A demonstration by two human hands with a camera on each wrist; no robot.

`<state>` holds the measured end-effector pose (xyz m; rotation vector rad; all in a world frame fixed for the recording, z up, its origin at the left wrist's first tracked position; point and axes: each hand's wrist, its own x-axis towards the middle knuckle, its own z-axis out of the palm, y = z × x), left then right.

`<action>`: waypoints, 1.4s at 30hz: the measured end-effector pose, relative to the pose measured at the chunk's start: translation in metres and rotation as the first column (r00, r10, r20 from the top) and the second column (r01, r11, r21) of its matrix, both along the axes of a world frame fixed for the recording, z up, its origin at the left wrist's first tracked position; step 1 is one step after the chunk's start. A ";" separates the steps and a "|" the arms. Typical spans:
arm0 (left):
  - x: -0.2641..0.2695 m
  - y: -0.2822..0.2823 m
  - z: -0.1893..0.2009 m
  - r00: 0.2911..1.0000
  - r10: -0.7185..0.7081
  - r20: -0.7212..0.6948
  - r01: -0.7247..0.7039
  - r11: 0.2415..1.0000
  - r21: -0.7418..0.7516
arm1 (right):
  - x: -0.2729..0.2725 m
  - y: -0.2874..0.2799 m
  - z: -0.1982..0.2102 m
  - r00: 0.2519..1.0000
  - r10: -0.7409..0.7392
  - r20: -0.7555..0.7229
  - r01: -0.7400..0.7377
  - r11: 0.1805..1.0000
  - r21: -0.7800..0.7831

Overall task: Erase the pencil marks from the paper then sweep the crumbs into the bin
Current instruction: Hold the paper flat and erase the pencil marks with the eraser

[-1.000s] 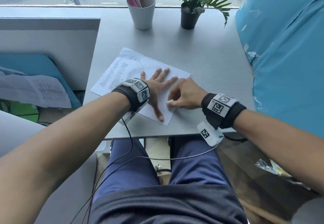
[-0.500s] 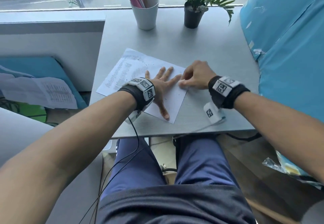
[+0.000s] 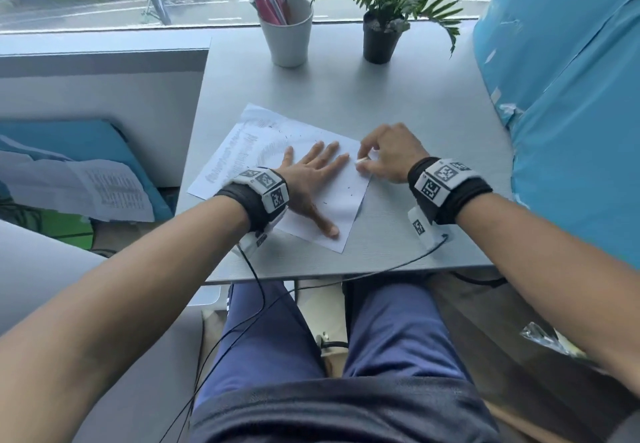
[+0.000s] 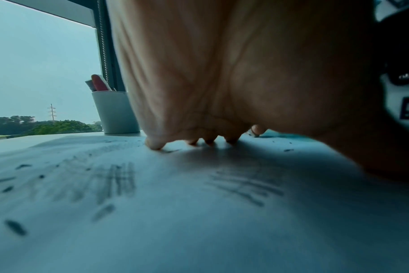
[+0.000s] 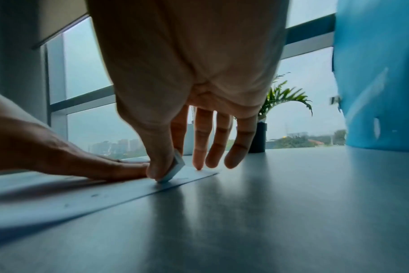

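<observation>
A white sheet of paper [image 3: 256, 151] with grey pencil marks lies slanted on the grey table [image 3: 415, 103]. My left hand [image 3: 311, 179] lies flat on it, fingers spread, pressing it down. My right hand [image 3: 384, 158] pinches a small white eraser [image 3: 362, 160] between thumb and forefinger and presses it to the paper's right edge, just beside the left fingertips. In the right wrist view the eraser [image 5: 175, 170] touches the paper [image 5: 58, 199] while the other fingers hang straight. Dark crumbs [image 3: 348, 189] dot the paper; the left wrist view shows crumbs [image 4: 15, 227] and smudged marks.
A white cup of pens [image 3: 287, 30] and a black potted plant [image 3: 379, 37] stand at the table's far edge by the window. A blue covered object [image 3: 571, 96] borders the right side. Loose papers [image 3: 86, 186] lie on a blue surface to the left. No bin is in view.
My right hand with the eraser moved from the paper's near right part up to its far right edge and now sits slightly lower there. The left hand stayed flat on the paper.
</observation>
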<state>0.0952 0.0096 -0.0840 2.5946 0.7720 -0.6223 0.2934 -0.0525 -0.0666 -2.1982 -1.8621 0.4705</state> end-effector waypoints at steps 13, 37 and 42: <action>-0.022 -0.056 0.007 0.890 -0.417 0.182 0.402 0.908 0.116 | 0.000 0.006 0.002 0.998 -0.017 0.055 0.018 1.000 -0.009; -0.032 0.005 0.004 0.997 -0.078 -0.025 0.077 0.997 -0.027 | -0.014 0.010 0.010 0.992 -0.037 0.117 0.037 0.999 -0.001; -0.029 0.009 0.004 0.998 -0.051 -0.029 0.048 0.996 -0.071 | -0.037 0.000 0.005 0.999 0.038 0.033 -0.040 0.996 0.074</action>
